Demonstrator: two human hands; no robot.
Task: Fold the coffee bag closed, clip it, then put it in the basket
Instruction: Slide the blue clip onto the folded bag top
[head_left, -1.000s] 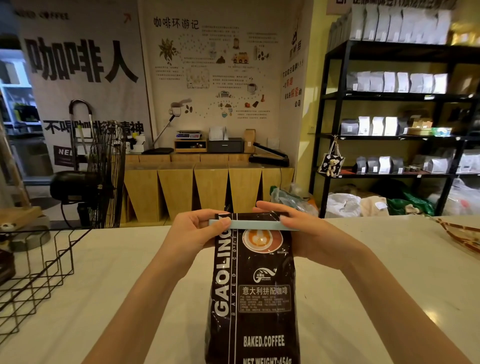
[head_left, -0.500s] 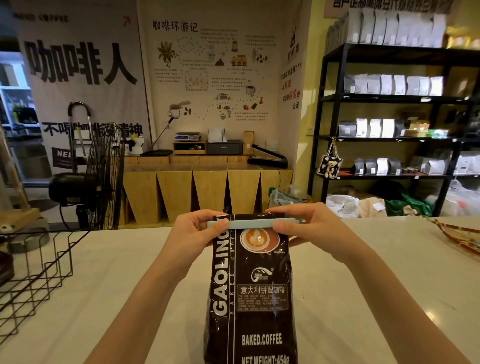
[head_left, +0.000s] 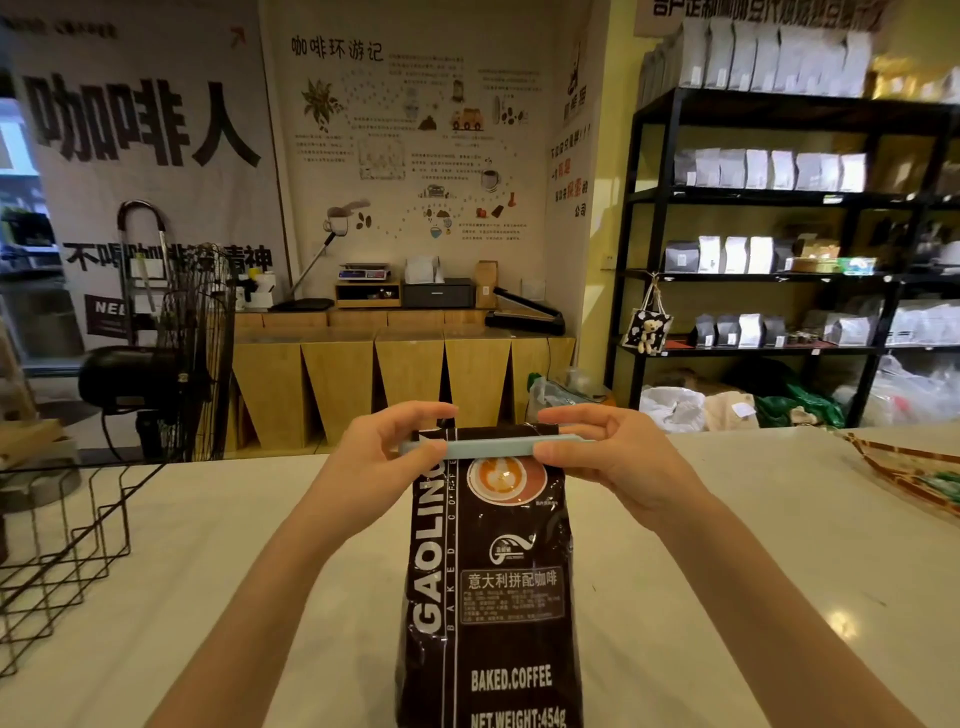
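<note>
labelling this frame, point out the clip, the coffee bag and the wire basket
clip (head_left: 493, 447), head view, bare middle of the bar
coffee bag (head_left: 498, 597), head view, front label
wire basket (head_left: 72, 540), head view, side wall

The dark coffee bag (head_left: 493, 571) reads "GAOLINO" and "BAKED COFFEE" up its left side, "意大利拼配咖啡" mid-front, then "BAKED.COFFEE" and "NET.WEIGHT:454g" below. The banner (head_left: 140, 124) reads "咖啡人". The wall poster (head_left: 415, 130) is headed "咖啡环游记".
</note>
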